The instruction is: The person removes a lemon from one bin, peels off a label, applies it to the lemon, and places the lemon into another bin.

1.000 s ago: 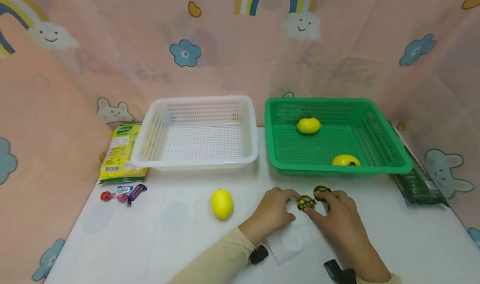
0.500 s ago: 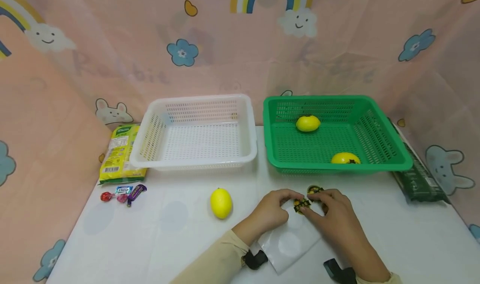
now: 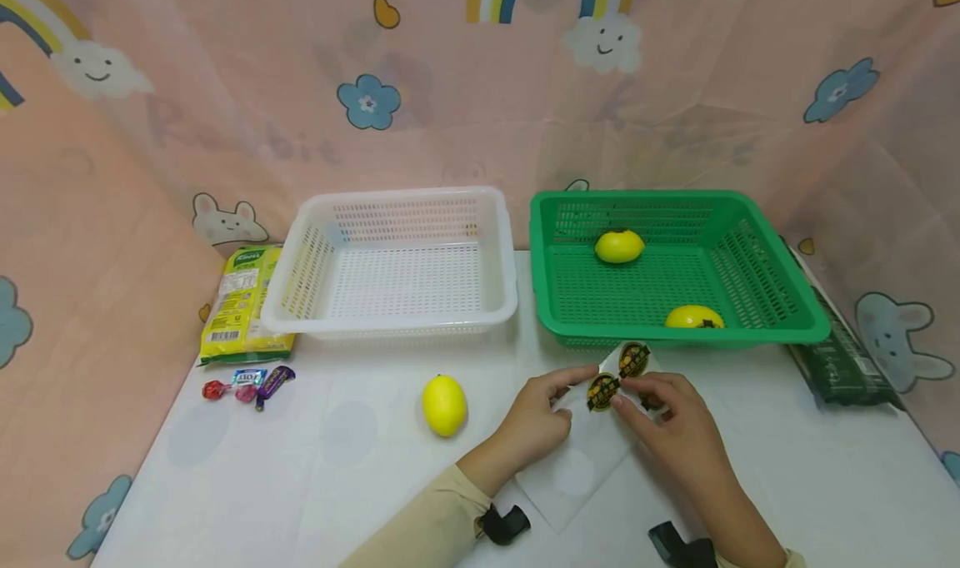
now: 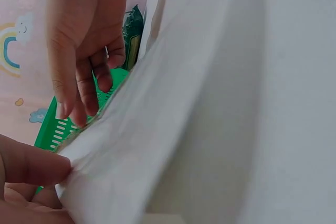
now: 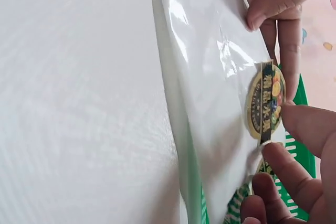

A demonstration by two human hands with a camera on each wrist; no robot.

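A white backing sheet [image 3: 577, 460] is raised off the table at its far end. It carries two round black-and-gold stickers, one [image 3: 602, 391] between my hands and one [image 3: 633, 358] at the top corner. My left hand [image 3: 577, 393] pinches the sheet's left edge; its thumb [image 4: 31, 166] presses the sheet [image 4: 210, 103]. My right hand [image 3: 628, 397] pinches the edge of the nearer sticker [image 5: 265, 103] with thumb and fingers [image 5: 299, 129]. A loose lemon [image 3: 444, 405] lies on the table to the left of my hands.
A green basket [image 3: 780, 331] behind my hands holds two yellow fruits [image 3: 618, 246] [image 3: 693, 316]. A white basket [image 3: 397, 322] stands to its left. A yellow packet [image 3: 243, 310] and several wrapped sweets [image 3: 247, 382] lie far left, a dark green packet [image 3: 836, 360] far right.
The sheet's far end has come up off the table and now tilts toward the green basket. Both hands have shifted slightly away from me with it.
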